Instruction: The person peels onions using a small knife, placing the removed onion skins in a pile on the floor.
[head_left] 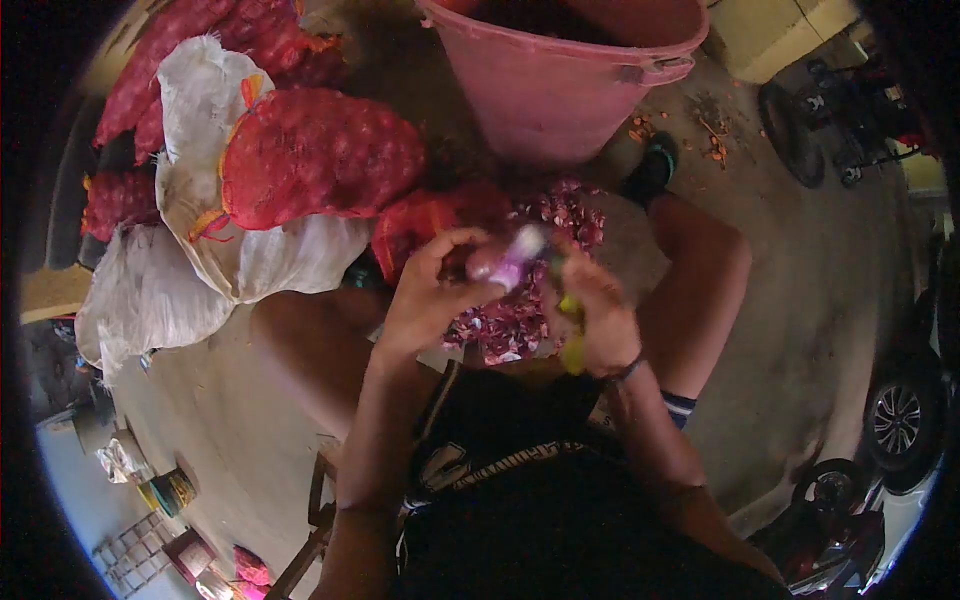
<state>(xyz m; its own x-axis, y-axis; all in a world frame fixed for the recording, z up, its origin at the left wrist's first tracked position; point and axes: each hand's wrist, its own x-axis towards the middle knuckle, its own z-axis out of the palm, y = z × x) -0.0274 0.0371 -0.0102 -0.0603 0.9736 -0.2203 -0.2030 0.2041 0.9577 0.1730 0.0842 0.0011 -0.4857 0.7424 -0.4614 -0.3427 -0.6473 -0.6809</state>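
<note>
A partly peeled red onion [492, 266], pale purple and white on one side, is gripped in the fingers of my left hand [425, 295]. Close by on the right, my right hand [603, 322] is closed round a tool with a yellow-green handle [572, 352]. Motion smears this tool, and I cannot tell its kind. Between my legs, beneath both hands, lies a heap of red-purple onion skins [510, 335]. An orange-red mesh sack [400, 232] lies just beyond my left hand.
A large pink tub [560, 95] stands ahead. Full red mesh sacks of onions [320, 155] and white woven sacks [150, 290] crowd the left. Scraps [715, 140] litter the floor right of the tub. Farther right are a wheel [895, 418] and a motorcycle [825, 540].
</note>
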